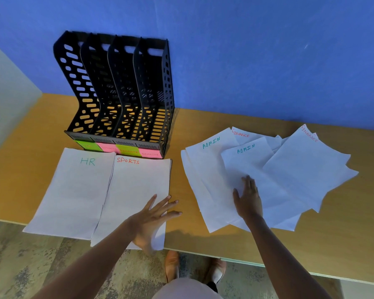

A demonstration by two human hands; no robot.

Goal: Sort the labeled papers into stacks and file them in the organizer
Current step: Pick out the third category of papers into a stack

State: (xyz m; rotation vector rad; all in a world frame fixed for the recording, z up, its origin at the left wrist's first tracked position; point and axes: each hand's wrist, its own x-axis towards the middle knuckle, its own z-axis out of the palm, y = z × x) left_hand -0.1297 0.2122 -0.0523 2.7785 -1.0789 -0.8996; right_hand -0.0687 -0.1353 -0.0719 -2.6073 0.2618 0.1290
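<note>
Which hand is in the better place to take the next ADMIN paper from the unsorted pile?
The right hand. It already rests flat on the top ADMIN sheet in the loose pile. The left hand lies on the SPORTS stack, across a bare strip of table.

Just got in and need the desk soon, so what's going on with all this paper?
A person is sorting labeled papers on the table. Two neat stacks, HR and SPORTS, lie before the empty organizer. The left hand rests open on the SPORTS stack's near right corner. The right hand presses flat on an ADMIN sheet in the loose pile of ADMIN and FINANCE sheets, not yet sorted.
</note>
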